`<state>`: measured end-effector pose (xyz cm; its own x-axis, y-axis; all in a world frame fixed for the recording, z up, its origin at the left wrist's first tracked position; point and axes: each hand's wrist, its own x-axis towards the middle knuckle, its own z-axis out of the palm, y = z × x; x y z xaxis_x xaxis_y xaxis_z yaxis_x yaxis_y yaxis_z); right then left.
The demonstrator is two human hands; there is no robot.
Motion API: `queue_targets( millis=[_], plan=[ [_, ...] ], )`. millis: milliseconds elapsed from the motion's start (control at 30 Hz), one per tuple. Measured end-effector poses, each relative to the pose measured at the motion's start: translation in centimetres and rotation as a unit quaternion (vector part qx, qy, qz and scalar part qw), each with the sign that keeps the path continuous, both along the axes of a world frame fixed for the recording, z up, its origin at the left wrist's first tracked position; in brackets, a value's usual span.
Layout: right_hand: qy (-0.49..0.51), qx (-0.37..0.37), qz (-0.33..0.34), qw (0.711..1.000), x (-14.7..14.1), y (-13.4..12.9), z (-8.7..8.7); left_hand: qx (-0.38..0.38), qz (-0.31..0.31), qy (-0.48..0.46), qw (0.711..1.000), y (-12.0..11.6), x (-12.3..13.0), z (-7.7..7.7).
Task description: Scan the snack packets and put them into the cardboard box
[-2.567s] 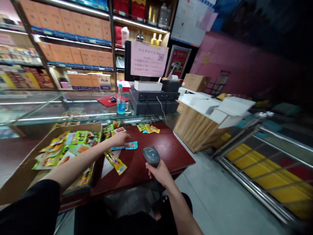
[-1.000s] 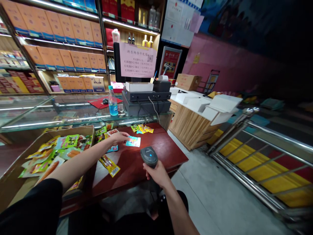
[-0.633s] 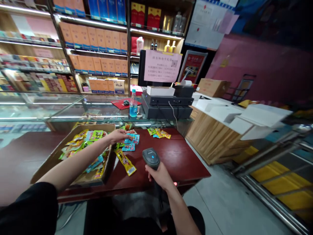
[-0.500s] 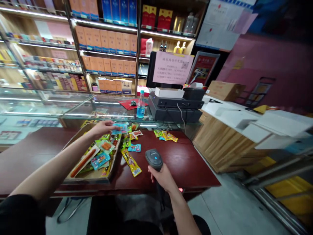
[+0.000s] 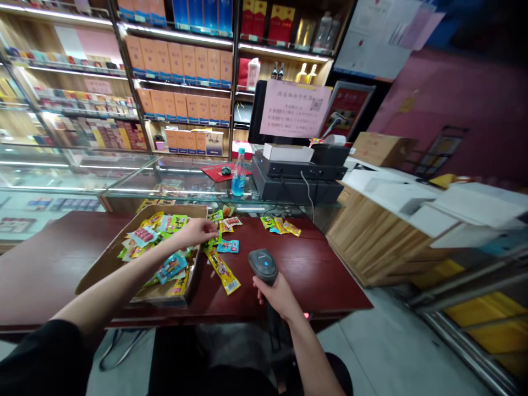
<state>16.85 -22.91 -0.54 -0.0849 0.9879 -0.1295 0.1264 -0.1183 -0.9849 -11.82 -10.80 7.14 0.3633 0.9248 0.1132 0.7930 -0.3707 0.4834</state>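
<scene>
My right hand [image 5: 277, 294] is wrapped round the handle of a dark grey barcode scanner [image 5: 264, 265], its head tilted up with a blue light on top. My left hand [image 5: 198, 231] reaches over the right rim of a shallow cardboard box [image 5: 88, 275] full of small snack packets. Its fingers are curled together beside green snack packets [image 5: 215, 240] on the table; what they pinch, if anything, is hidden. Near it lie a light blue packet [image 5: 228, 246] and a long yellow packet [image 5: 223, 272]. Inside the box a blue packet [image 5: 171, 267] shows below my forearm.
More packets [image 5: 280, 225] lie further right on the dark red table [image 5: 330, 275]. Behind it, a glass counter [image 5: 136, 179] holds a blue drink bottle [image 5: 238, 176] and a monitor with a pink sign [image 5: 295, 110]. White boxes [image 5: 478, 212] cover a wooden cabinet on the right.
My left hand has moved slightly right and down, and the light blue packet it held is no longer visible in its fingers. My right hand still holds the barcode scanner in nearly the same place.
</scene>
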Motion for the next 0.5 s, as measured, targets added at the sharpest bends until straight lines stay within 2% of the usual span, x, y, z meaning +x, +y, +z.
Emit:
queue_targets(
  millis=[100, 200, 267, 367, 433, 500],
  plan=[
    [0.003, 0.0, -0.009, 1.0, 0.4, -0.3, 0.1, 0.028, -0.069, 0.144, 0.987, 1.7, 3.9, -2.3],
    [0.005, 0.013, -0.024, 1.0, 0.9, -0.6, 0.0, 0.074, -0.076, 0.29, 0.951, 2.7, 6.8, -4.3],
    [0.007, 0.022, -0.032, 0.999, 1.2, -0.8, -0.1, 0.07, -0.067, 0.342, 0.935, 3.1, 7.9, -5.5],
    [-0.002, 0.019, -0.035, 0.999, 1.6, -1.0, -0.1, 0.078, -0.053, 0.331, 0.939, 3.6, 8.1, -6.8],
    [-0.006, 0.013, -0.037, 0.999, 1.7, -1.0, -0.1, 0.108, -0.042, 0.263, 0.958, 4.0, 7.5, -7.4],
    [-0.008, 0.015, -0.034, 0.999, 1.7, -0.9, -0.2, 0.092, -0.032, 0.158, 0.983, 4.6, 6.9, -7.8]
  ],
)
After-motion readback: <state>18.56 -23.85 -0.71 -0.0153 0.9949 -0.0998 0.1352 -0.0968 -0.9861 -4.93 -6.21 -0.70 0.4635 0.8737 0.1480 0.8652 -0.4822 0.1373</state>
